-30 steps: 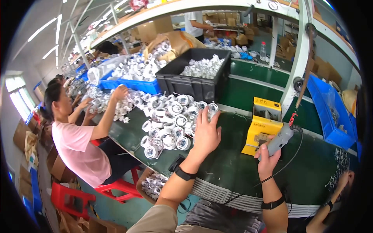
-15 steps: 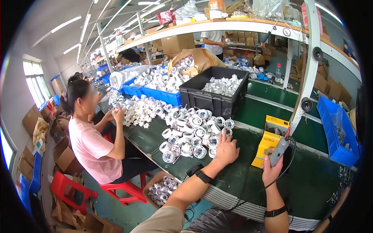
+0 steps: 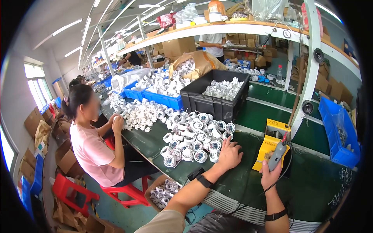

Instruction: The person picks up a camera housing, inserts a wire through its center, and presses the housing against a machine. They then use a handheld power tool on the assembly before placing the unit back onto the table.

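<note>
My left hand (image 3: 230, 155) reaches over the green worktop with its fingers apart. Its fingertips are at the right edge of a heap of white round housings (image 3: 200, 136), several with dark or clear centres. Whether they touch the nearest one I cannot tell. In my right hand (image 3: 271, 176) is a grey corded hand tool (image 3: 277, 156), gripped by its body, with a red part at the upper end and a black cord. The tool lies over the right edge of a yellow stand (image 3: 265, 145); the tool's working tip cannot be made out.
A black crate (image 3: 211, 101) of small white parts stands behind the heap. Blue bins (image 3: 165, 101) and loose white parts (image 3: 142, 114) lie leftward, near a seated person in pink (image 3: 95, 149). A white post (image 3: 307, 77) and blue bin (image 3: 338, 134) stand right. Below is a cardboard box (image 3: 153, 190).
My left hand has shifted slightly right, its fingers spreading a little at the heap's edge. My right hand still holds the tool, now slightly lower and tilted differently.
</note>
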`<state>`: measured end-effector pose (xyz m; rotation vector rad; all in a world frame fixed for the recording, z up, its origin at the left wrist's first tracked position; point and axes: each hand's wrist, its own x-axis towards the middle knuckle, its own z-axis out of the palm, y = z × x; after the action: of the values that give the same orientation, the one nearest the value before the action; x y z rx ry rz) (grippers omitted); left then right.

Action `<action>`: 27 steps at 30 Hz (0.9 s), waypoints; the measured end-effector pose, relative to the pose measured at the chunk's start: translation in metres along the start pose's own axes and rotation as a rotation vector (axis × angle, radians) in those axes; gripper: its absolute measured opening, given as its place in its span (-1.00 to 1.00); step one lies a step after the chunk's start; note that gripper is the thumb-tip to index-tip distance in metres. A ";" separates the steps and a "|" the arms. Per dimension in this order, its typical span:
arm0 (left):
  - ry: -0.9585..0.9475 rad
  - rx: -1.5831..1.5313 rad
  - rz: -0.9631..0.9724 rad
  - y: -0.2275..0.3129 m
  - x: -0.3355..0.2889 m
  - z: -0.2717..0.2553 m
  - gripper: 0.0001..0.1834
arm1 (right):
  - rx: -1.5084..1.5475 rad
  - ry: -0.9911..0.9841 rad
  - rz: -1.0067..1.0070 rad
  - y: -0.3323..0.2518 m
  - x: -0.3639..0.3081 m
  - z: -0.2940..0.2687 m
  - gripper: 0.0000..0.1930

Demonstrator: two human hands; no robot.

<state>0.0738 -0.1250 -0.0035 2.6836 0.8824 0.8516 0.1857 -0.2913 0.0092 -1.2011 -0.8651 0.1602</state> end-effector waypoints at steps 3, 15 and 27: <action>0.001 -0.020 0.030 0.002 -0.001 0.001 -0.72 | -0.028 -0.024 0.009 0.004 0.001 -0.003 -0.56; -0.148 -0.293 0.195 0.016 -0.003 0.007 -0.79 | -0.078 0.005 0.002 0.001 -0.001 -0.003 -0.57; -0.259 -0.426 0.295 0.026 -0.003 -0.002 -0.80 | -0.054 -0.096 0.061 0.009 -0.004 -0.004 -0.58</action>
<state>0.0831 -0.1479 0.0052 2.4900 0.2172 0.6342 0.1886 -0.2932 -0.0013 -1.2798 -0.9219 0.2471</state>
